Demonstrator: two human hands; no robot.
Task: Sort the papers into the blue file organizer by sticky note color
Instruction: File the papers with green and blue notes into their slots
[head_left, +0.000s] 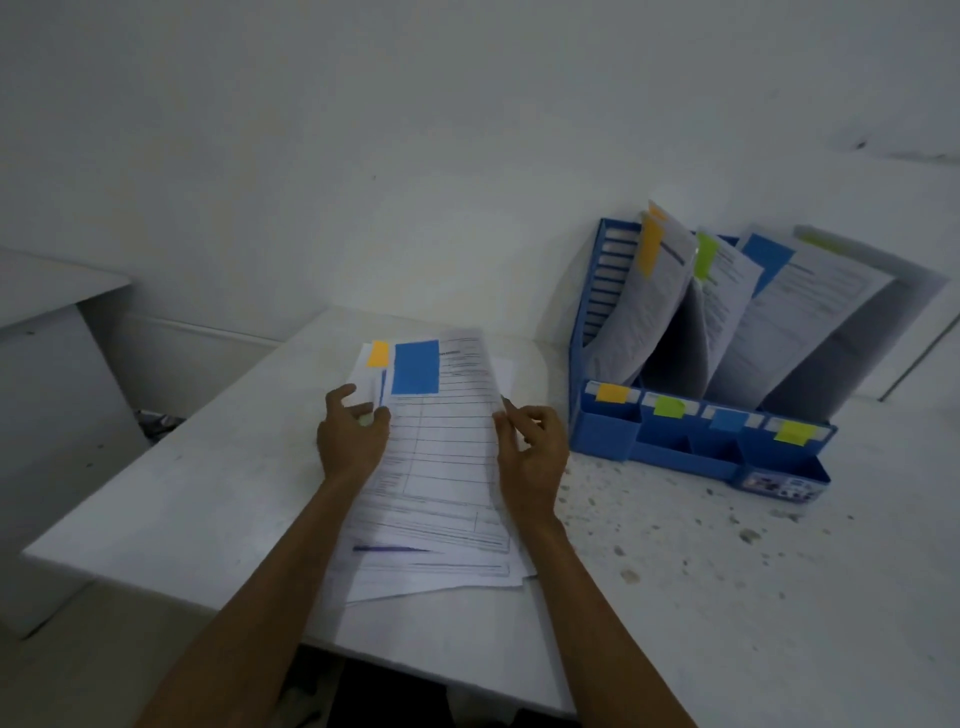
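the view is dim and bluish, lit flat and soft, so the white wall reads grey. dark shadow pools behind the filed papers in the file organizer. lines bow near the corners, and print on the stack of papers looks smeared.

On the white table, the left hand grips the left edge of the top sheet of a loose paper stack, and the right hand pinches its right edge. The sheet carries a blue sticky note. The blue file organizer stands to the right, holding papers.
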